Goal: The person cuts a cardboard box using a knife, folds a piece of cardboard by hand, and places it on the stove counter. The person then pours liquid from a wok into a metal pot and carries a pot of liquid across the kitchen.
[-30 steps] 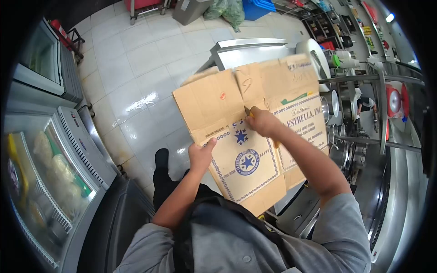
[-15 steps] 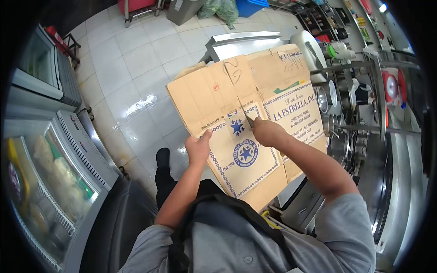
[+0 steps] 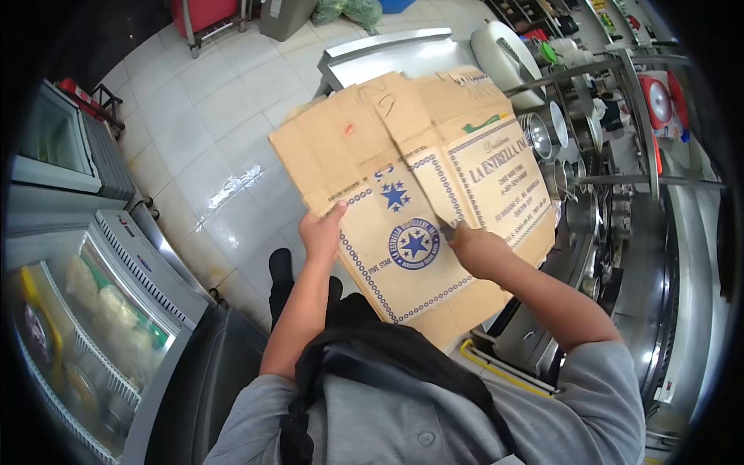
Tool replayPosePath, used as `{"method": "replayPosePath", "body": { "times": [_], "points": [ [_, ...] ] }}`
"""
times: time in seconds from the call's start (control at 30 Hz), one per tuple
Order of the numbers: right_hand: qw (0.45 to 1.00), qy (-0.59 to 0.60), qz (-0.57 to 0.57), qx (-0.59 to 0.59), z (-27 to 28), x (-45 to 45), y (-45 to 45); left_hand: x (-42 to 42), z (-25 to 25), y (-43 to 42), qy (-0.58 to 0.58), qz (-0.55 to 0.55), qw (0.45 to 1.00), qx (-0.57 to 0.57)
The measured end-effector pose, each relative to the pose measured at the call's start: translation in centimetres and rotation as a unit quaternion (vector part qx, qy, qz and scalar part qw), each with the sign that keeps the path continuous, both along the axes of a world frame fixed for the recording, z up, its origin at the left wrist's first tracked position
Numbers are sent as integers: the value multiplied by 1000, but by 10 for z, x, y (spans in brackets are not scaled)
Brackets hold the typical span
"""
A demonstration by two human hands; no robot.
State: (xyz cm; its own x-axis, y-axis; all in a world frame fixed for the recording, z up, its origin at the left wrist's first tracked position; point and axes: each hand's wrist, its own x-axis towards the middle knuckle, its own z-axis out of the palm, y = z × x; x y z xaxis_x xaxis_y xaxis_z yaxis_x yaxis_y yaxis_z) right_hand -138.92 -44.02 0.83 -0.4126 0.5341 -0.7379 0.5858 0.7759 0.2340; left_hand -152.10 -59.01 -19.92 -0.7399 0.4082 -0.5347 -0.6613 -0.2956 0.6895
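A flattened cardboard box point(image 3: 372, 263) printed with blue stars and lettering lies tilted before me, its far end over a steel surface. My left hand point(image 3: 320, 235) grips its left edge, thumb on top and fingers hidden beneath. In my right hand point(image 3: 479, 249) is a knife point(image 3: 445, 229), mostly covered by the closed fingers; its short dark blade meets the cardboard just right of the round blue emblem. A cut runs through the board from the far flaps down to the blade.
A steel counter point(image 3: 387, 48) stands beyond the cardboard. Pots and bowls point(image 3: 535, 132) crowd the rack at right. On the left are glass-fronted fridges point(image 3: 167, 267). A grey bin point(image 3: 287, 17) stands on the tiled floor point(image 3: 225, 108) at the back.
My right hand has drawn the knife towards me along the cardboard, and the cut is longer. My left hand still holds the left edge. The view has shifted slightly.
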Motion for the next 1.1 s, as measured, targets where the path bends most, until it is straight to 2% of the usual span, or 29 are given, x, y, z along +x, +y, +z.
{"method": "replayPosePath", "body": {
  "times": [0.1, 0.17, 0.23, 0.33, 0.47, 0.53, 0.57, 0.6, 0.67, 0.73, 0.8, 0.87, 0.97, 1.1],
  "points": [
    [1000, -17, -21, 6, 20, 10, 1, 6, 4, 5, -19, -27, 999, -5],
    [1000, 21, -11, -1, -11, 20, 13, 8, 7, 4, -21, -28, 999, -22],
    [996, 83, -1, -23, -49, 16, 15, 8, 5, -20, -83, 45, 995, 31],
    [997, 63, -21, -33, -50, 1, 1, 48, 11, -47, -117, 23, 991, 61],
    [997, 64, -37, -17, -48, 1, -2, 84, 2, -42, -95, 12, 995, 24],
    [999, 25, 14, -40, -51, -5, 16, 71, 3, -37, -116, -31, 993, 3],
    [993, 4, 77, -93, -39, -7, 33, 67, 1, -34, -113, -28, 993, 5],
    [995, -20, 17, -100, -12, -10, 36, 69, -1, -33, -125, -26, 992, -15],
    [992, -82, 58, -83, 29, 11, 39, 66, 4, -29, -133, -24, 990, -34],
    [994, -98, 30, -35, 53, 23, 14, 65, 7, -33, -134, 1, 991, 2],
    [995, -83, 39, -37, 26, 32, 8, 64, 7, -33, -122, -6, 992, 1],
    [998, -64, 16, -12, -11, 28, 0, 64, 16, -30, -89, 34, 995, -6],
    [999, -22, 35, -29, -75, 42, 11, 52, 18, -31, -94, 8, 995, -18],
    [999, 32, -12, -11, -23, 48, -6, 47, -2, -25, -159, -2, 987, 15]
  ]
}}
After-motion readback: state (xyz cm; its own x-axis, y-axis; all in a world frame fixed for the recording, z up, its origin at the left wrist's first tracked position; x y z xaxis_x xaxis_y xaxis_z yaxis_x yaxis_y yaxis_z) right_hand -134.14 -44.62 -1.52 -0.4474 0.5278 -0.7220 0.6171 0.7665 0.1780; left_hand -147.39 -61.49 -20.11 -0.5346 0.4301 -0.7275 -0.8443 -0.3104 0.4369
